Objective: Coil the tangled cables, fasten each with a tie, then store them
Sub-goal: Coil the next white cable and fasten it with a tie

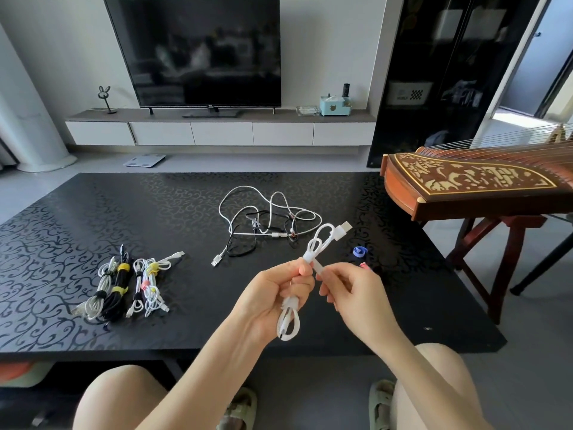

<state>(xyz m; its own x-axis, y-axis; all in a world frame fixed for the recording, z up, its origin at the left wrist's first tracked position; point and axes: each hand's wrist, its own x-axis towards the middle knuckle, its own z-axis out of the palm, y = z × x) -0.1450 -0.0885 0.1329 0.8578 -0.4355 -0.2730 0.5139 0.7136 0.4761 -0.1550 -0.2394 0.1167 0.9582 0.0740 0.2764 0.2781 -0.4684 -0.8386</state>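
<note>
My left hand (273, 293) grips a coiled white USB cable (319, 243) above the table's front edge; loops stick out above and below the fist, and the plug points up and right. My right hand (344, 287) pinches a white tie (318, 270) wrapped at the coil's middle. A tangle of white and black cables (266, 221) lies on the black table (93, 218) behind my hands. Several coiled, tied cables (124, 283) lie in a row at the left.
A blue tie roll (359, 251) and a pink tie (365, 266) lie on the table just right of my hands. A wooden zither (465, 184) on a stand overhangs the table's right side. A TV (198, 51) stands on a low cabinet behind.
</note>
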